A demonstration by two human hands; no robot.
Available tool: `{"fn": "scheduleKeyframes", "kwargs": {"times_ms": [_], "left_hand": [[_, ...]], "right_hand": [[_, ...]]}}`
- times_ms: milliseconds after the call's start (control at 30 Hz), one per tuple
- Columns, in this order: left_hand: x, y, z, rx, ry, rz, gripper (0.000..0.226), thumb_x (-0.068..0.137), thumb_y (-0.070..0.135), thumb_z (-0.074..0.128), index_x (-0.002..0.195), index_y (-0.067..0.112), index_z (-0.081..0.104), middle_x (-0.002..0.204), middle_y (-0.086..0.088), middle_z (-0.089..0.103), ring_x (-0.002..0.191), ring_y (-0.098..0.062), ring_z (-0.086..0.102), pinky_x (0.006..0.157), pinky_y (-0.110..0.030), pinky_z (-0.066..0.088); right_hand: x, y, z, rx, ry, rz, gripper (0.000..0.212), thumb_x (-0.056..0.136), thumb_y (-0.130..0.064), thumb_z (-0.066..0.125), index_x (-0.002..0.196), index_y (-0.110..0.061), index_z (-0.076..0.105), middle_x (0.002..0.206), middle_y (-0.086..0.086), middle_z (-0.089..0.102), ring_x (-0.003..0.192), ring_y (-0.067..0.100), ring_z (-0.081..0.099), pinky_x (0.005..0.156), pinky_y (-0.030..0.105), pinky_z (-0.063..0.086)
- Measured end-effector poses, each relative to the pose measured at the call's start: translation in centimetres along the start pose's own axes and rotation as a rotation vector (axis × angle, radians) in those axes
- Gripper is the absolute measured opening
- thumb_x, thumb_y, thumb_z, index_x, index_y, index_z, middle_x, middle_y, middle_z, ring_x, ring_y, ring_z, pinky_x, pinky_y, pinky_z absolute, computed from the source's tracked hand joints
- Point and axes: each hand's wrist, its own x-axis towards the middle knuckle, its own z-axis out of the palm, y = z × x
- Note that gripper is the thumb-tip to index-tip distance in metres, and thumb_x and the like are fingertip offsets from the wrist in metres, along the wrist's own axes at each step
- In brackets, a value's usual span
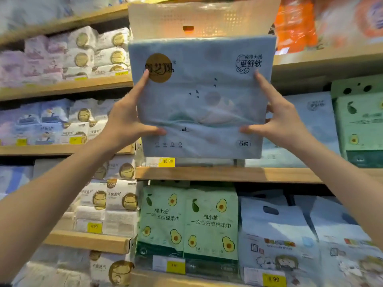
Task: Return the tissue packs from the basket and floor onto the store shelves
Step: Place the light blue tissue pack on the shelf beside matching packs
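Observation:
A large pale blue tissue pack (203, 96) with a gold round logo and a perforated carry flap on top is held upright in front of the shelves. My left hand (128, 117) grips its left edge, thumb across the lower front. My right hand (277, 119) grips its right edge the same way. The pack hangs just above the middle wooden shelf (228, 174), in front of a gap beside a matching pale blue pack (310, 129) standing on that shelf. No basket or floor is in view.
Green avocado-print packs (190, 222) fill the shelf below. White frog-logo packs (116, 199) stack at the left. A green pack (360, 125) stands at the far right. Orange packs (294, 25) sit on the top shelf. Yellow price tags line the shelf edges.

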Motion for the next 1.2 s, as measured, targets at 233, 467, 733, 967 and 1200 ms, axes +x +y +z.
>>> {"fn": "scheduleKeyframes", "kwargs": {"times_ms": [233, 467, 733, 967, 1200], "left_hand": [[2.8, -6.1, 1.1, -0.067, 0.043, 0.084, 0.122, 0.047, 0.046, 0.079, 0.147, 0.032, 0.011, 0.150, 0.001, 0.032, 0.137, -0.012, 0.031, 0.107, -0.046, 0.037], [3.1, -10.1, 4.2, -0.037, 0.080, 0.107, 0.119, 0.056, 0.023, 0.085, 0.148, 0.027, 0.009, 0.148, -0.007, 0.036, 0.131, -0.014, 0.036, 0.109, -0.032, 0.032], [1.9, -13.3, 8.3, -0.030, 0.013, 0.085, 0.116, 0.060, 0.019, 0.084, 0.148, 0.026, 0.008, 0.137, -0.020, 0.044, 0.124, -0.032, 0.045, 0.101, -0.044, 0.039], [1.1, -15.5, 10.2, 0.001, -0.054, 0.004, 0.123, 0.058, 0.023, 0.086, 0.148, 0.032, 0.003, 0.140, -0.017, 0.042, 0.128, -0.030, 0.040, 0.100, -0.034, 0.034], [2.6, -15.6, 10.7, 0.011, -0.191, -0.095, 0.122, 0.062, 0.027, 0.083, 0.146, 0.038, -0.005, 0.152, -0.012, 0.025, 0.137, -0.031, 0.025, 0.107, -0.041, 0.027]], "right_hand": [[2.9, 1.3, 3.5, -0.091, 0.051, -0.057, 0.110, 0.060, -0.012, 0.084, 0.146, -0.029, 0.017, 0.151, -0.008, 0.027, 0.138, 0.010, 0.030, 0.111, 0.042, 0.033], [3.2, 3.2, 6.3, -0.227, 0.089, -0.040, 0.111, 0.060, -0.009, 0.084, 0.147, -0.022, 0.017, 0.153, -0.001, 0.026, 0.137, 0.005, 0.026, 0.112, 0.021, 0.026], [1.1, 6.3, 8.5, -0.269, 0.052, 0.072, 0.111, 0.062, -0.004, 0.082, 0.146, -0.031, 0.014, 0.153, -0.006, 0.021, 0.138, 0.002, 0.018, 0.114, 0.031, 0.025], [1.2, 7.9, 9.9, -0.292, -0.018, 0.149, 0.113, 0.063, -0.008, 0.082, 0.143, -0.045, 0.010, 0.155, -0.007, 0.021, 0.142, 0.011, 0.018, 0.111, 0.039, 0.032], [2.6, 8.8, 9.8, -0.338, -0.098, 0.227, 0.113, 0.064, -0.015, 0.082, 0.144, -0.043, 0.007, 0.155, -0.012, 0.018, 0.143, 0.012, 0.016, 0.111, 0.031, 0.028]]}}
